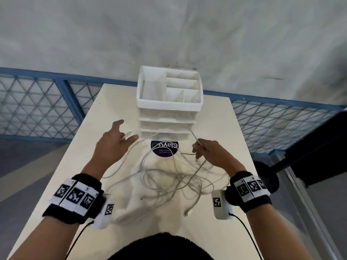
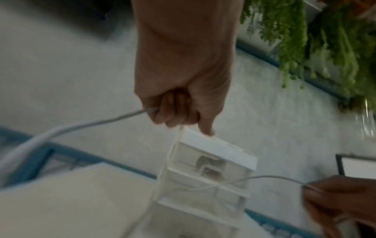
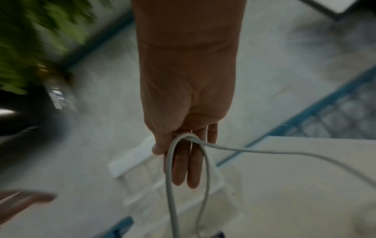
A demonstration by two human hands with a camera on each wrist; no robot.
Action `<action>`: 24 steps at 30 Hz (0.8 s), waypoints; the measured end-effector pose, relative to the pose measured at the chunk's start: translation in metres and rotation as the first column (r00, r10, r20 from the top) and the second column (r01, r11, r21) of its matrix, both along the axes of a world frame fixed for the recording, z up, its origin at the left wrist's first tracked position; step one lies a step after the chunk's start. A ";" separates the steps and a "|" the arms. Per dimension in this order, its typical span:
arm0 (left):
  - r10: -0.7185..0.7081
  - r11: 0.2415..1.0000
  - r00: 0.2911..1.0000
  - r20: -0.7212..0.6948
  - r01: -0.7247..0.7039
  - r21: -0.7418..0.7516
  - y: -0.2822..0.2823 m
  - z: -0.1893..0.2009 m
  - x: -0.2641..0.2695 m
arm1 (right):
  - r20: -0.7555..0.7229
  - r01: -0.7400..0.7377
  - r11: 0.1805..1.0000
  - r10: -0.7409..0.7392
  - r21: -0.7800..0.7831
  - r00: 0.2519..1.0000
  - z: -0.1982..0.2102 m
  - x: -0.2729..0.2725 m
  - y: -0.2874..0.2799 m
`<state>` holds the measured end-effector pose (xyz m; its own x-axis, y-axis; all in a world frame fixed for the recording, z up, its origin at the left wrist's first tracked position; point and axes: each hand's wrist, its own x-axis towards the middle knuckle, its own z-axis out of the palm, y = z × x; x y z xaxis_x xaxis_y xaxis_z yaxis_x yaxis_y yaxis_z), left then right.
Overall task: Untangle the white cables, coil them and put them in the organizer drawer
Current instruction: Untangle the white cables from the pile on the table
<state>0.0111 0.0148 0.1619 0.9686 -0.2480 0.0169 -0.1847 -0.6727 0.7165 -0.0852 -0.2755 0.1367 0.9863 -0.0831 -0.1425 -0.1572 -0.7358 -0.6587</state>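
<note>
A loose tangle of white cables [image 1: 169, 177] lies on the cream table [image 1: 221, 124], in front of the white organizer [image 1: 170, 102]. The organizer has an open divided top tray and closed clear drawers [image 1: 166, 126] below. My left hand [image 1: 116, 141] is raised left of the drawers, and a cable's plug end [image 1: 128, 133] sticks out between its fingers. In the left wrist view its middle fingers [image 2: 173, 112] curl round that cable [image 2: 114, 120]. My right hand [image 1: 203, 151] pinches another strand that rises toward the drawers. A loop of cable [image 3: 187, 161] hangs from its thumb [image 3: 160, 145].
A round purple sticker [image 1: 165, 149] sits on the table just before the organizer. A blue mesh railing [image 1: 37, 102] runs behind the table, with a grey floor beyond. A dark object [image 1: 319, 147] stands to the right. Green plants [image 2: 301, 40] hang nearby.
</note>
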 end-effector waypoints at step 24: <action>0.016 0.804 0.972 0.234 0.127 -0.580 -0.063 0.078 -0.024 | -0.173 -0.171 0.983 0.180 0.067 0.968 -0.063 -0.039 0.001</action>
<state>-0.0132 -0.0482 0.2401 0.9069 -0.1743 0.3836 -0.4060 -0.1186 0.9061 -0.1244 -0.2742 0.0736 0.9434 0.1011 -0.3160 -0.1463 -0.7280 -0.6698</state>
